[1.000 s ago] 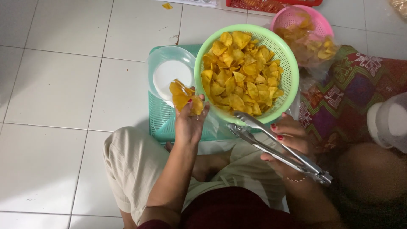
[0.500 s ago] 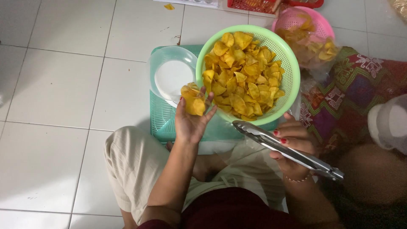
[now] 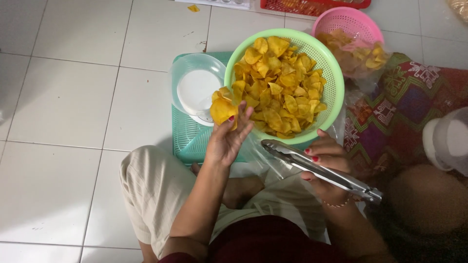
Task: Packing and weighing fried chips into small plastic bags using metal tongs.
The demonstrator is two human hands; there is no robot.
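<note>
Chips in the left hand, tongs in the right

Person seated on the white tiled floor (image 3: 63,97), legs folded. Left hand (image 3: 226,139) is raised, palm up, fingers closed loosely around a small stack of yellow chips (image 3: 222,108), held just over the near rim of the green basket (image 3: 336,92). Green basket is filled with the same yellow chips and rests on a teal perforated tray (image 3: 187,136). Clear plastic container (image 3: 195,85) with a white base sits on the tray, touching the basket's left side and just beyond the held chips. Right hand (image 3: 326,168) grips metal tongs (image 3: 314,168) around the middle; the arms of the tongs lie close together, tips pointing left, below the basket's rim and clear of the chips. Pink basket (image 3: 348,22) stands behind the green one, with a clear bag of chips (image 3: 358,56) against it. Patterned red cloth (image 3: 404,107) lies at the right, near a white jar (image 3: 446,141).
</note>
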